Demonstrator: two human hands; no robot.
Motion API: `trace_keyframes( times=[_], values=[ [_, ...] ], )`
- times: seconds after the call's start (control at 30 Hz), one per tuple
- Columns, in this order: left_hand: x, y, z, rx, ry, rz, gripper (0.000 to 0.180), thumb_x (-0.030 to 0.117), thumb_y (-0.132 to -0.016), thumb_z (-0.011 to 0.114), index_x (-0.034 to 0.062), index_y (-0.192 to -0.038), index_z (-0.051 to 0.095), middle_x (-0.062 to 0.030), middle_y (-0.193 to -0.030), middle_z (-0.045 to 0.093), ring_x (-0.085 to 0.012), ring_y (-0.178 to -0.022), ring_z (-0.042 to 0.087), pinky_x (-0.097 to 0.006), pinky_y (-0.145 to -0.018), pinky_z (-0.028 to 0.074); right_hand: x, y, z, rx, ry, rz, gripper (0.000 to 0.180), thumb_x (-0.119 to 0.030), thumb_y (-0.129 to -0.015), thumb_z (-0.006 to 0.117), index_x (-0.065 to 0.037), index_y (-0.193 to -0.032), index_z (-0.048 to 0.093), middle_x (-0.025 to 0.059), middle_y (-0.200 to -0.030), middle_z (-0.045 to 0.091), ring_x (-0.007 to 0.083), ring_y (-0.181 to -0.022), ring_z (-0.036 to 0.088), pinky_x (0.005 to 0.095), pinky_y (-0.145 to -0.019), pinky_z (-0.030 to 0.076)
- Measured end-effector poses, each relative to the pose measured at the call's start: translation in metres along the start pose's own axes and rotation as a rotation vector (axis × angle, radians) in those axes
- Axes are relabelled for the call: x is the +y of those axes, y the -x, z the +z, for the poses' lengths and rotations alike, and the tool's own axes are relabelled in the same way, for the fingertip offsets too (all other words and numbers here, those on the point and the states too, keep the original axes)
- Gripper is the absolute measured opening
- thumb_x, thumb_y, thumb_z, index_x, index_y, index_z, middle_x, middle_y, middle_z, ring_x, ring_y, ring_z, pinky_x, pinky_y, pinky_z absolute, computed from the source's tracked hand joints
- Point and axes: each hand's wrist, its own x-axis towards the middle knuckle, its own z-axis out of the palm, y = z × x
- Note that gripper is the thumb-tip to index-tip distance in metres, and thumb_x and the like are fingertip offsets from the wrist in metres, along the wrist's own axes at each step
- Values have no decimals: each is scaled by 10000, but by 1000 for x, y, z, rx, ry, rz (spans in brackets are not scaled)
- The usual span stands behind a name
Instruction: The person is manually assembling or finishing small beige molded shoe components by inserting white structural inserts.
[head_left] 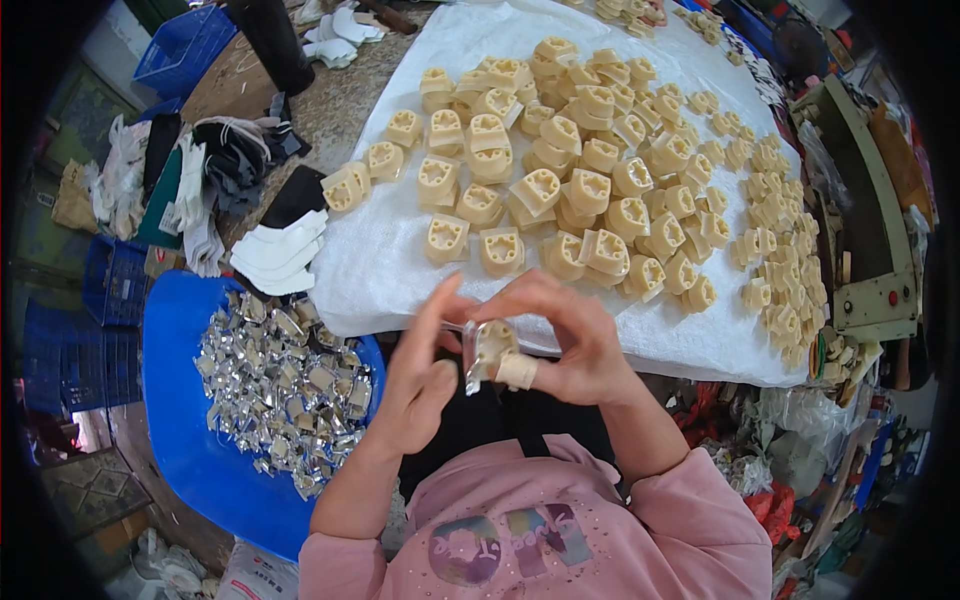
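Head view: white cloth (400, 270) on the table carries a heap of cream plastic housings (590, 190); blue tub (185, 330) at my left holds shiny metal clips (280, 385). My right hand (575, 345) pinches one cream housing (495, 350) near my chest; my left hand (420, 375) presses a metal clip (473, 372) against it.

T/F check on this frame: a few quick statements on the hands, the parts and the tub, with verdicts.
1. Both hands, left hand and right hand, hold one cream plastic part together. True.
2. The blue tub holds cream parts. False: it holds shiny metal pieces.
3. The cream parts pile lies on a white sheet. True.
4. The tub sits on the person's right. False: on the left.
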Motion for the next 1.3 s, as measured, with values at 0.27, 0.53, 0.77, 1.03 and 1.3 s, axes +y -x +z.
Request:
trace_keyframes(
  times=[0.27, 0.53, 0.77, 1.03, 1.3],
  values=[
    [-2, 9, 18, 53, 227, -279, 633, 393, -948, 391, -11, -1395, 201, -120, -988, 549, -142, -830, 562, -259, -729, 462, 17, 9, 26, 98, 290, -199, 347, -61, -836, 634, -63, -1174, 554, 120, -1157, 486, 193, -846, 552, 277, -632, 497],
    [7, 3, 35, 91, 335, -162, 717, 532, -955, 330, -17, -1388, 170, -132, -1078, 505, -130, -814, 545, -253, -700, 452, 8, -7, 21, -100, -633, 477, 159, -149, -916, 531, -49, -1030, 577, 42, -948, 539, 87, -510, 545, 173, -374, 445],
    [6, 10, 41, 159, -57, -3, 663, 486, -977, 279, -82, -1320, 261, -157, -1144, 454, -191, -1019, 487, -296, -885, 386, 18, 12, 41, -16, -321, 74, 141, -189, -921, 545, -58, -968, 566, 54, -930, 548, 169, -873, 520, 300, -739, 449],
    [8, -3, 42, 359, 203, -116, 420, 228, -962, 348, -8, -1307, 304, -96, -1099, 457, -100, -934, 473, -246, -796, 406, 28, 20, 61, 90, -606, 51, 348, -171, -959, 432, -53, -1284, 466, 120, -1152, 468, 210, -1025, 476, 324, -917, 362],
    [-12, 2, 33, 220, -75, 8, 533, 353, -990, 361, 47, -1400, 211, -82, -1091, 492, -110, -898, 491, -254, -764, 417, 21, 13, 55, 120, -210, -9, 351, -118, -934, 408, -52, -1271, 481, 99, -1103, 473, 176, -944, 494, 294, -821, 411]
  ],
)
